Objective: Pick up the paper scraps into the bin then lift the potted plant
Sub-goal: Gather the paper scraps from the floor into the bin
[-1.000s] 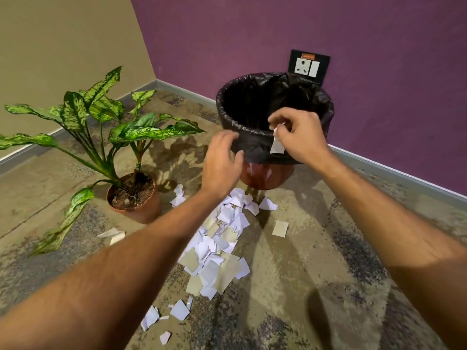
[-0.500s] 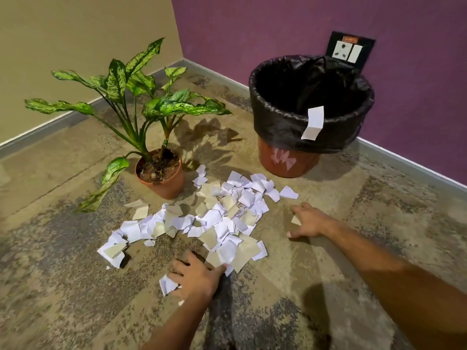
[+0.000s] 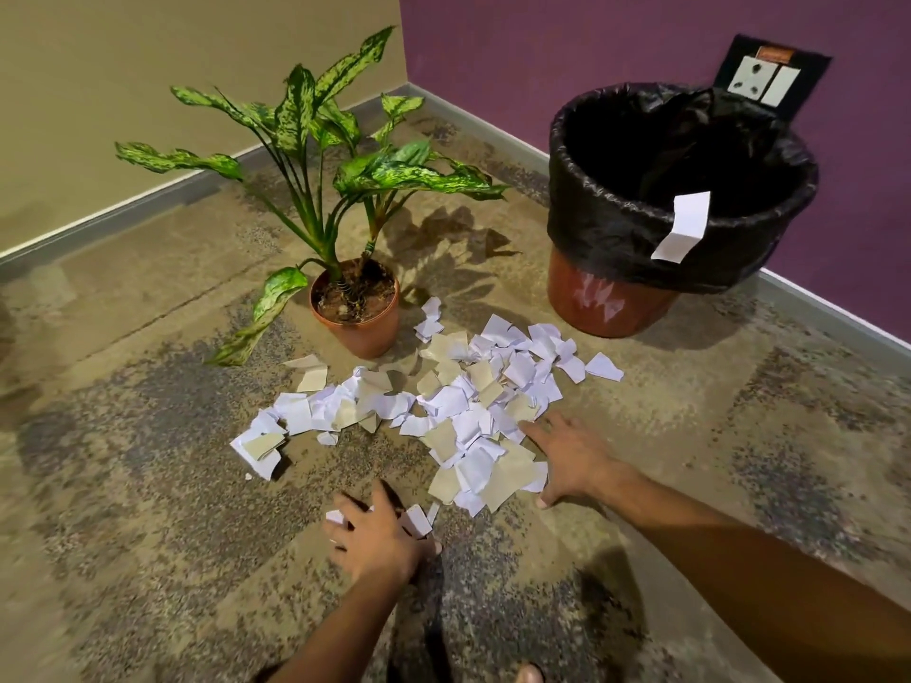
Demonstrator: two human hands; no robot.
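A heap of white and tan paper scraps [image 3: 458, 406] lies on the floor in front of the potted plant [image 3: 355, 308] and the bin [image 3: 616, 298], which has a black liner. One white scrap [image 3: 683, 226] hangs over the bin's front rim. My left hand [image 3: 379, 537] lies palm down on a few loose scraps at the near side of the heap, fingers curled over them. My right hand [image 3: 572, 458] rests flat on the floor with spread fingers, touching the heap's right edge.
The beige wall and the purple wall meet in a corner behind the plant. A wall socket [image 3: 769, 76] sits on the purple wall just behind the bin. The plant's long leaves [image 3: 409, 170] spread out toward the bin. Mottled floor lies all around.
Both hands came down from the bin's rim to the floor, leaving a scrap hanging there. Since half a second ago my right hand slid left against the heap; my left stayed on the near scraps.
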